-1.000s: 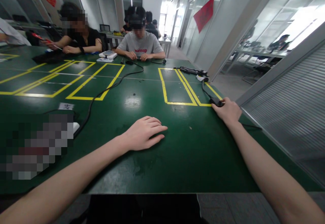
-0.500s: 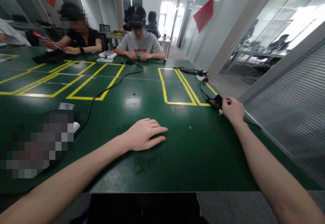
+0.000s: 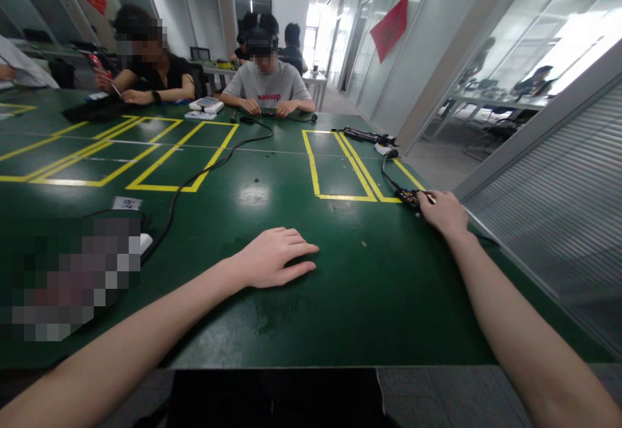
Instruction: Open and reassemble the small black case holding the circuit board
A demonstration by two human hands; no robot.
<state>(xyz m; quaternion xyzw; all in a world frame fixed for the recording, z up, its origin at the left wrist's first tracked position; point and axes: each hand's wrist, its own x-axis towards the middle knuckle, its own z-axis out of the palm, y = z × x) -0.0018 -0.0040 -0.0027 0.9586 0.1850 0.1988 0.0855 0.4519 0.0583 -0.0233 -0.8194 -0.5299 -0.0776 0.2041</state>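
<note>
My left hand (image 3: 276, 258) lies palm down on the green table (image 3: 340, 318), its fingers stretched out and thumb apart, holding nothing. At the table's right side, my right hand (image 3: 444, 213) grips the near end of a small black corded block (image 3: 407, 197) with gold-orange marks on top. My fingertips cover that end, so its exact kind cannot be made out. A black cable (image 3: 387, 172) runs from the block to a round black plug end (image 3: 392, 154).
Yellow tape (image 3: 347, 198) outlines rectangles on the table. A long black cable (image 3: 175, 204) crosses the left half, near a label card (image 3: 127, 203) and a blurred-out object (image 3: 80, 279). A black stand-like device (image 3: 367, 136) lies far right. Co-workers (image 3: 267, 81) sit opposite.
My right hand has lowered slightly, and the dark part it held raised at the block now lies lower and flatter. My left hand has barely moved. A co-worker at left has raised a red item.
</note>
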